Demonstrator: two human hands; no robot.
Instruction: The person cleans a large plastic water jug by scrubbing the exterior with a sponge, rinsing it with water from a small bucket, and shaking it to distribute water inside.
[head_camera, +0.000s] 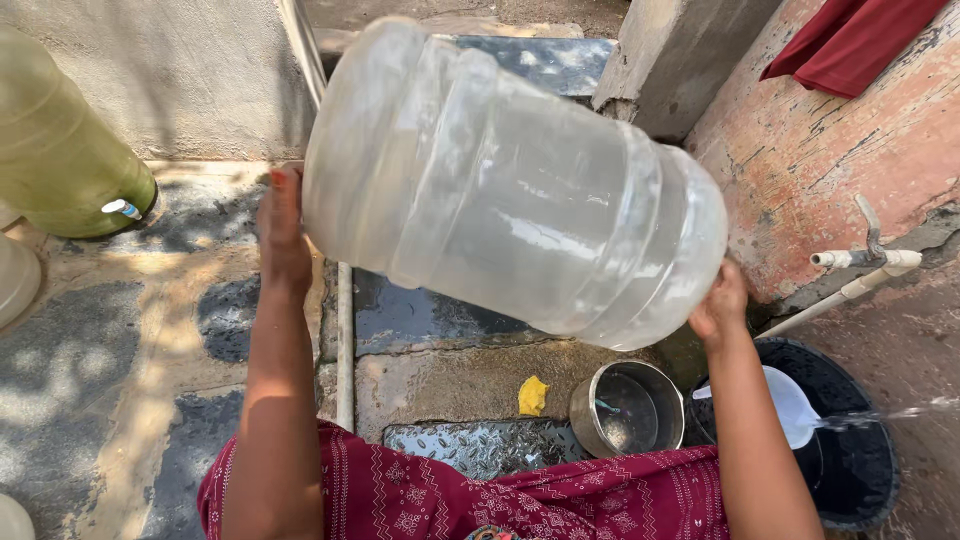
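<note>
— Above the wet paving: item one?
— Large clear water jug (510, 185), tilted sideways, apparently empty; left hand (283, 235) pressed on one end, right hand (718, 305) on the other, hands well apart.
— Below?
— Steel pot (627, 405), a little water inside; black tub (850, 440) holding a white jug (785, 400); yellow cloth (533, 395); green container (60, 150) at left.

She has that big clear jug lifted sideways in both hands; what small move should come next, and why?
Probably tip the clear jug further toward the black tub. The left hand and right hand hold it on its side, and water streams past on the right.
</note>
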